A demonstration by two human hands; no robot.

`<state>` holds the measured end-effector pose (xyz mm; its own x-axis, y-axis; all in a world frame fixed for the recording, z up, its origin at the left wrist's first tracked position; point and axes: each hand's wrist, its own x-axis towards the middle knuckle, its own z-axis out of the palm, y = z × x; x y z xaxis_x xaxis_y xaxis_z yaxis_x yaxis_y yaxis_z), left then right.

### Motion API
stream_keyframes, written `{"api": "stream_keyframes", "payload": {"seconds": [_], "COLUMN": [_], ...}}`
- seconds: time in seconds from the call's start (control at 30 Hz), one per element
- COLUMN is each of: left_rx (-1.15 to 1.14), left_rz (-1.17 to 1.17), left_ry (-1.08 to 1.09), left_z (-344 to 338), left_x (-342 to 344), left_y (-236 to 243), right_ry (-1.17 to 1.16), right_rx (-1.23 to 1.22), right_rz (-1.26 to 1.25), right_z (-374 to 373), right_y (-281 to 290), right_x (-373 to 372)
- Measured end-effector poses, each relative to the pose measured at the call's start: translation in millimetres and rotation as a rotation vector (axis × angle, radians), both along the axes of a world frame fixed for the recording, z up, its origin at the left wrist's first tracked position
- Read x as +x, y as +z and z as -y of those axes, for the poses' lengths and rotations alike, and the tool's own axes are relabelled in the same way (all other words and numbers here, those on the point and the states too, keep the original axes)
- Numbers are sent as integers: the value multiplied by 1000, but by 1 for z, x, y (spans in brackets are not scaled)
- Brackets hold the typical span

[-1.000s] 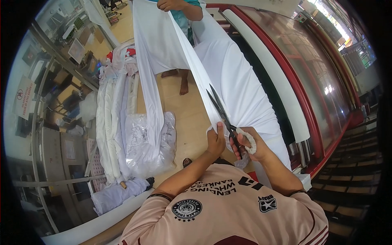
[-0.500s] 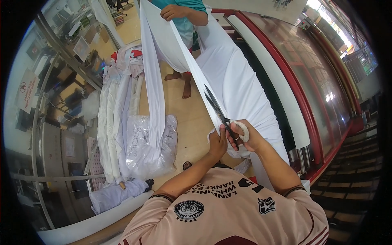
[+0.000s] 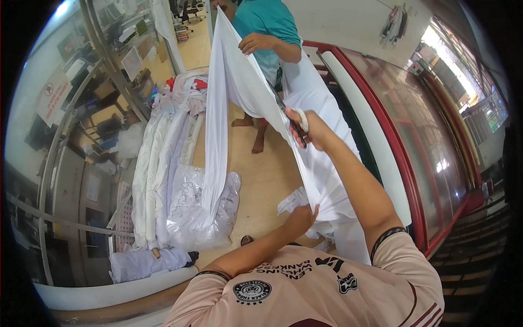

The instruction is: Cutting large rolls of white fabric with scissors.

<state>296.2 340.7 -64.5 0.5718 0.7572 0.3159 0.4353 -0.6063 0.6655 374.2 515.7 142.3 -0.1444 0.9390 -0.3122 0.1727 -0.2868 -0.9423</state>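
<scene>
A long sheet of white fabric point(image 3: 245, 82) stretches between me and a co-worker in a teal top point(image 3: 261, 27). My right hand point(image 3: 311, 128) is closed on dark scissors point(image 3: 297, 128) whose handle loop is wrapped in something white. Their blades lie along the fabric's edge, pointing away toward the co-worker, and their tips are partly hidden in the cloth. Close to my body, my left hand point(image 3: 301, 219) pinches the near end of the fabric. The co-worker's hand point(image 3: 257, 43) grips the far part of it, and a loose length hangs down on the left.
On the right stands a long red-framed machine point(image 3: 400, 147) with a white roll point(image 3: 376, 131). Wrapped white rolls point(image 3: 150, 174) and a clear plastic bag point(image 3: 182, 212) of white material lie on the floor at left. Beyond them runs a glass partition point(image 3: 46, 229).
My right hand and the scissors have moved away from me along the fabric. My left hand has come nearer my body and now sits apart from the scissors, holding the fabric.
</scene>
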Motion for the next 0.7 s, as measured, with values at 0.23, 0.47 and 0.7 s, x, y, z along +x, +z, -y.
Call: {"api": "stream_keyframes", "payload": {"seconds": [0.23,0.47,0.7], "left_rx": [-308,-264,-525], "left_rz": [-1,-302,12], "left_ry": [-423,-848,-191], "left_z": [48,45,45], "left_x": [-4,2,-36], "left_y": [15,10,-15], "right_ry": [-17,-146,-261], "right_rx": [89,516,574], "right_rz": [212,1170,1067], "right_z": [-86,-91,-79], "right_y": [53,15,-39], "right_x": [-34,-41,14]}}
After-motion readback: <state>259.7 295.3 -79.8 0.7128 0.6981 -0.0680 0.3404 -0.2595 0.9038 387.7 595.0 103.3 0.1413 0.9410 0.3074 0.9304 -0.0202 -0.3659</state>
